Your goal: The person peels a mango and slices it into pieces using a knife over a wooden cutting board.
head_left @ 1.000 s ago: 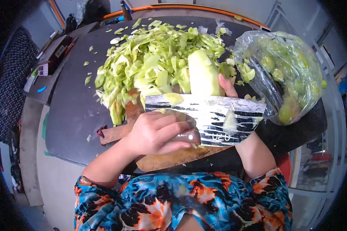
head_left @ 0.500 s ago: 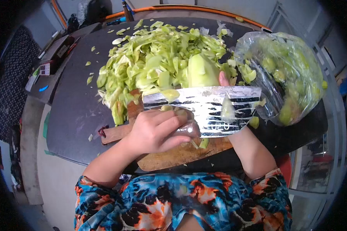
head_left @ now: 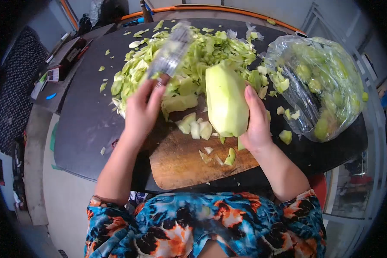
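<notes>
My left hand is closed round the handle of a broad cleaver, raised and tilted upward over the pile; motion smears its blade. In my right hand is a large peeled pale green fruit, perhaps a green papaya, held nearly upright with flat cut facets on its sides. Beneath it lies a wooden cutting board with several cut chunks and slivers on it. A big heap of pale green slices covers the table behind both hands.
On the right stands a clear plastic bag of green pieces. A loose green piece lies beside the board. Small scraps dot the dark table. A side bench with boxes is at the left.
The cleaver has swung from lying across the board in front of the fruit up and away to the left. The fruit has moved toward me and is now fully exposed.
</notes>
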The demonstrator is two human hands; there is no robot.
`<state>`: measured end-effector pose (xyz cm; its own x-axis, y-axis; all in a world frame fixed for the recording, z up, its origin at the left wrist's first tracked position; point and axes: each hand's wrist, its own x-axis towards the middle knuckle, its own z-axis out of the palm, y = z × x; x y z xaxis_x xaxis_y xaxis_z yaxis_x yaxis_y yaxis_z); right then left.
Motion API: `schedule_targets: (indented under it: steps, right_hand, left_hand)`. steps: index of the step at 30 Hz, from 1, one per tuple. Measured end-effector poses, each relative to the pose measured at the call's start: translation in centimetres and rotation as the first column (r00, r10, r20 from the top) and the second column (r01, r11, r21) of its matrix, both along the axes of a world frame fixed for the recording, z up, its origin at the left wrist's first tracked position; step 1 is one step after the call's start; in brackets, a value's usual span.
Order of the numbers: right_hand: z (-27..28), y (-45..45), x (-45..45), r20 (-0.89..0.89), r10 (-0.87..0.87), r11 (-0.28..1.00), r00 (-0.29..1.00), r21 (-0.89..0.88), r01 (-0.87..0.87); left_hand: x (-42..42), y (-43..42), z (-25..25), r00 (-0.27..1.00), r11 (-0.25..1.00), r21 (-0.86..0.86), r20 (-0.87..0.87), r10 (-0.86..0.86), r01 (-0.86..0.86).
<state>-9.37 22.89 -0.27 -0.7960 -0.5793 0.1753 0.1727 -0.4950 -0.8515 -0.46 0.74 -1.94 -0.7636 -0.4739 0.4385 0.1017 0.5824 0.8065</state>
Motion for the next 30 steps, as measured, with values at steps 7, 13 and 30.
schedule_targets:
  steps: [7,13,30]
  right_hand:
    - [-0.5,0.7,-1.7,0.123,0.076,0.996,0.989,-0.051,-0.070]
    - [0.1,1.2,-2.6,-0.179,0.125,0.976,0.976,0.200,-0.089]
    - [0.2,1.5,-3.3,-0.569,0.333,0.827,0.752,0.560,0.057]
  left_hand:
    - [-0.3,-0.5,0.5,0.989,0.918,0.379,-0.126,-0.074,0.117]
    - [-0.2,-0.4,-0.1,0.987,0.935,0.321,-0.091,-0.129,0.152]
    - [-0.2,-0.3,0.2,0.976,0.904,0.387,-0.184,-0.116,0.180]
